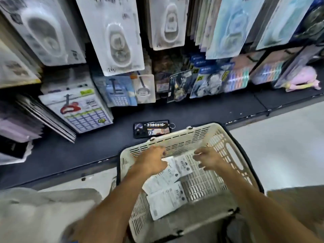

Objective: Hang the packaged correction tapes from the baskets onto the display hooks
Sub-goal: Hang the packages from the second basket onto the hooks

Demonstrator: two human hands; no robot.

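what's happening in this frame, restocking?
Looks like it. A person reaches both hands into a cream slotted plastic basket holding a few white flat packaged correction tapes. The left hand rests on the top packs, the right hand hovers beside them, fingers curled. None is lifted yet. A dark phone lies on the black shelf below the hanging display packs.

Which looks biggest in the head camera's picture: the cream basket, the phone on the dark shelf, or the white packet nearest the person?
1. Cream basket, by far the largest.
2 and 3. The phone and the nearest white packet look alike in size; the packet lies closer to the camera, so I won't rank them.
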